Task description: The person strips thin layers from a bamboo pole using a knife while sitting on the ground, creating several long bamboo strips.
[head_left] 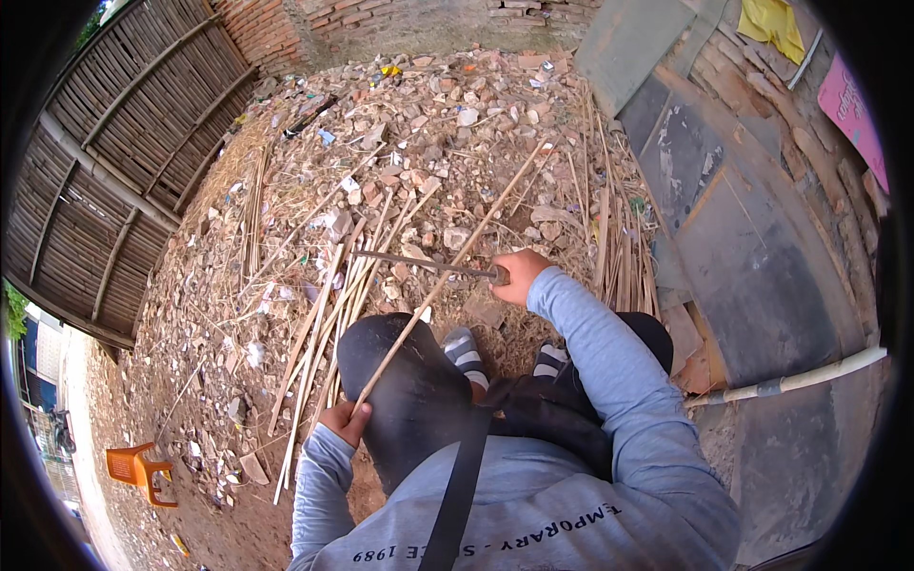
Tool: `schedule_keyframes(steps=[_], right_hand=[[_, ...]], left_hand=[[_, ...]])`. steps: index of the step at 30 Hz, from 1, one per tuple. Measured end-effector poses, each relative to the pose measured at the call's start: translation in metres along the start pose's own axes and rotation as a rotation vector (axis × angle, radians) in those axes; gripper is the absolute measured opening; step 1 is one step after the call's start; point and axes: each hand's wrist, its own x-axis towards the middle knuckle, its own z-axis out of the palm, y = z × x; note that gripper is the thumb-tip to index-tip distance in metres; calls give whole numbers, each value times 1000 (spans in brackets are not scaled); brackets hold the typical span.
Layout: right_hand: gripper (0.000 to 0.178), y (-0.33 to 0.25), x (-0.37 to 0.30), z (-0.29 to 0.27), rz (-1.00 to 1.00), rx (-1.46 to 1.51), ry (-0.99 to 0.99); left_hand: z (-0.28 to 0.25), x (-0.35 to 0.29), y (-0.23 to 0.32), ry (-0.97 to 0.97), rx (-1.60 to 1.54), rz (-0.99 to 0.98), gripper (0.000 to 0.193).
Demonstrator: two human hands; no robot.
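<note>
Left grip (345, 422) was pinching the near end of a long pale strip (496, 211), thumb on top, just beside the left thigh (419, 381). Strip ran from there forward and rightward over the thigh, far end out beyond the right grip (524, 274). Likely end-held to leave the length free, with the leg as backing; couldn't tell if it touched the leg.

Right grip was wrapped round the handle of a long narrow knife (419, 262), blade pointing left across the strip. Probably set crosswise to bring the edge to it; contact or gap, couldn't tell.

Strip looked thin, straight, light tan, split-bamboo-like. Loose strips (315, 331) lay forward of the left grip, presumably for easy reach. More strips (602, 238) lay right of the right grip, on rubble-strewn ground (447, 124).
</note>
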Motion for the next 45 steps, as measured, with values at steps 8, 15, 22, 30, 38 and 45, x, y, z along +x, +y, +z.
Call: schedule_keyframes(steps=[8,15,22,30,38,45], right_hand=[[32,2,-1,2,-17,30,17],[36,-5,0,-2,56,29,-47],[40,-3,-1,1,38,54,-33],[39,-3,0,3,46,47,-35],[37,-1,1,4,38,51,-37],[40,-6,0,1,54,44,-46]], left_hand=[[-1,0,4,-10,12,-44,47],[0,1,-4,-4,-6,-17,47],[0,3,-5,-8,-13,-17,46],[1,2,-5,-1,-61,-26,44],[1,4,-7,-25,-84,-14,45],[1,4,-11,-26,-89,-19,44]])
